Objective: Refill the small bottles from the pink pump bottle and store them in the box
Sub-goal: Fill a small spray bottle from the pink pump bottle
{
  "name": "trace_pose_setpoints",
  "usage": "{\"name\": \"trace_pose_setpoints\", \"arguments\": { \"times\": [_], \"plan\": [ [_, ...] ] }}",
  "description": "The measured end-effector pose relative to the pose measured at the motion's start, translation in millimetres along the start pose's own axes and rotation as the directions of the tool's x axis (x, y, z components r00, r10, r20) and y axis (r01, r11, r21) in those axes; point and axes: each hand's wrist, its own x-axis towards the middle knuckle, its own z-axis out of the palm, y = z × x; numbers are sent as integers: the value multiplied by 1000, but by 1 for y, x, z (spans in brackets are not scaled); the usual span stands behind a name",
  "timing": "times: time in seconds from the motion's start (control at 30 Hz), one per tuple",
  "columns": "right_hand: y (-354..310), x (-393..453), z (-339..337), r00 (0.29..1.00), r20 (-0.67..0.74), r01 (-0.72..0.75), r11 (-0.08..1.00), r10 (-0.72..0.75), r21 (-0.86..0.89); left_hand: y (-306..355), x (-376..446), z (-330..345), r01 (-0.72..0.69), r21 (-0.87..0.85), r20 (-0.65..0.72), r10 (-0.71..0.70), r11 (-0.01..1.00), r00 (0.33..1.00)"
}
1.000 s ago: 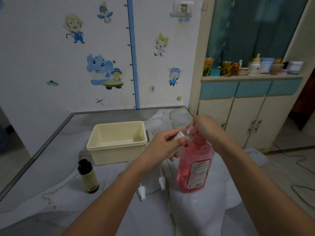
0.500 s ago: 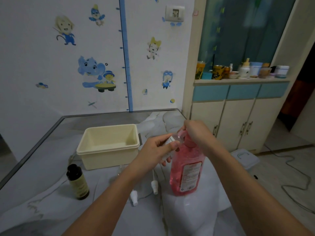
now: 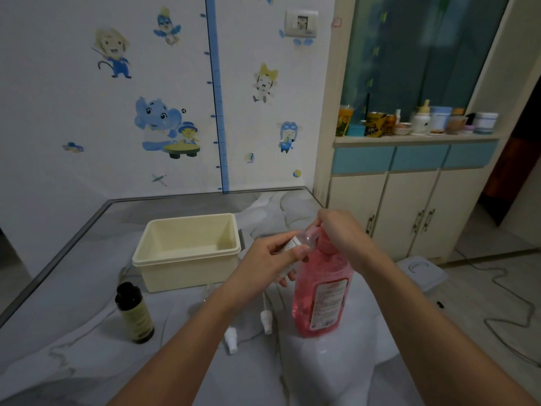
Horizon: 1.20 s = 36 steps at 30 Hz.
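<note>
Filling step: left hand grips small bottle under the spout; right hand curls over pump bottle head. Next, pump steadily.

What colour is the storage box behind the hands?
Cream, a pale yellowish white, plain with no pattern: the box, seen best in the head view, the only one.

translucent pink bottle (glossy), matt box

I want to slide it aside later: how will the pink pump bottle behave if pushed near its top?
The pink pump bottle looks nearly full, so probably heavy. It is tall on a narrow base, so a high push may tip it. Its smooth plastic could be slippery.
</note>
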Motion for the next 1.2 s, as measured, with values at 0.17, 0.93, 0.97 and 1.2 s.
{"name": "trace_pose_setpoints", "arguments": {
  "times": [0.17,0.93,0.97,1.2],
  "plan": [
    [-5,-8,-14,988,133,-139,862,84,487,4,-1,0,-24,-7,5,24,1000,1000],
    [-4,-6,-3,1000,1,-11,986,11,169,3,-1,1,-10,-8,-12,10,1000,1000],
    [-1,-3,2,999,-45,14,996,-10,84,1,-1,2,-4,-10,-14,4,1000,1000],
    [-8,-12,-4,1000,26,-16,998,14,69,1,0,2,6,3,-23,-5,1000,1000]
  ]
}}
